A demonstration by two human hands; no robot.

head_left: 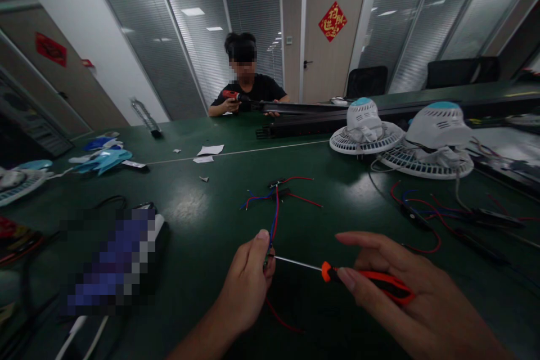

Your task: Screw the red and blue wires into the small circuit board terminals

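Orange-and-black, one screwdriver (326, 271) is gripped in the right hand (400, 289), lower right of the frame, its tip placed at one red-and-blue wired piece (275, 224) pinched in the left hand (248, 275), lower centre. Two white fans (439, 126) are set on the green counter (202, 259), right; one red drill (231, 95) is held by a co-worker (262, 89), upper centre.

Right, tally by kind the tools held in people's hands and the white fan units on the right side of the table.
Orange-and-black screwdriver, in the right hand: 1
Red-and-black power drill, held by the co-worker: 1
White slatted fan units: 2
Total: 4
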